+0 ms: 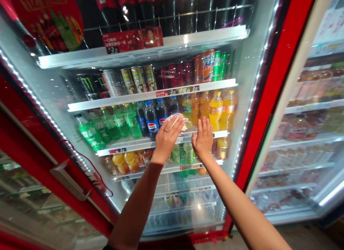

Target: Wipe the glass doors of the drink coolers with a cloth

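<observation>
My left hand [167,140] presses a pale crumpled cloth [185,121] flat against the glass door [185,221] of a drinks fridge. A ring circles one of its fingers. Most of the cloth is hidden under the fingers; whether it is fabric or paper I cannot tell. To the right, my right hand [203,138] lies open on the same glass with its palm forward and nothing in it. Behind the pane, blue-labelled Pepsi bottles [152,121] stand near the left hand, and orange soda bottles [215,108] near the right.
A red frame [271,92] borders the door, with a metal handle [70,180] at left and a thin red cord [88,160] beside it. Green bottles [87,131] and several cans [139,80] fill shelves inside. Another drinks fridge [301,139] stands at right.
</observation>
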Demonstrator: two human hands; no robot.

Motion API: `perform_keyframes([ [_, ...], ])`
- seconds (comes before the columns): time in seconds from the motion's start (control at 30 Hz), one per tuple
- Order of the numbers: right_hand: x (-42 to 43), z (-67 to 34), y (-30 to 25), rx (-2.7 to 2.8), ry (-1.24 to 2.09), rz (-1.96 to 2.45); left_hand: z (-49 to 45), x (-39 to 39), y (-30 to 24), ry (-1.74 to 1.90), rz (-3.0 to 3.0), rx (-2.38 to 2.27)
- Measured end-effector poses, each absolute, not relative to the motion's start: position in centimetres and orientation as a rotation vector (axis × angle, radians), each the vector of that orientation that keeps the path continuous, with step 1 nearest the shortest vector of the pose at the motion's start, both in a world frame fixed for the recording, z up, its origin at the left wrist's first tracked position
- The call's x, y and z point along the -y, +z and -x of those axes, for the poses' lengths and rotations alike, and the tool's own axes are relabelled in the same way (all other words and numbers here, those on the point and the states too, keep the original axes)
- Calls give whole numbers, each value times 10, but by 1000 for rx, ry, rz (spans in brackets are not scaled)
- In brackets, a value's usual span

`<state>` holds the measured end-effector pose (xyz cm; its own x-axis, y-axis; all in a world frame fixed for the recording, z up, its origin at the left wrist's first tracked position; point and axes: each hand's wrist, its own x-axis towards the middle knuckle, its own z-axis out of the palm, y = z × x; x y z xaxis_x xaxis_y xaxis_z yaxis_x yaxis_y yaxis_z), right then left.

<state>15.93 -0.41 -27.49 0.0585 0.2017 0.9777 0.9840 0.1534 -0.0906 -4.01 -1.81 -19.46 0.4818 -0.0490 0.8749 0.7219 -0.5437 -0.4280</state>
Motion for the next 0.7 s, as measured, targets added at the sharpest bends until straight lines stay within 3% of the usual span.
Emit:
perform_keyframes([
  [0.23, 5, -160, -274, 1370, -938, 1232, 37, 14, -194, -1347, 1769, 779],
  [0.5, 17, -156, -269, 1378, -931, 1207, 44, 22, -201, -1165, 1842, 651],
  [0.7, 20, -117, -254, 1528, -911, 1091, 73, 26, -184, -1279, 1781, 830],
])
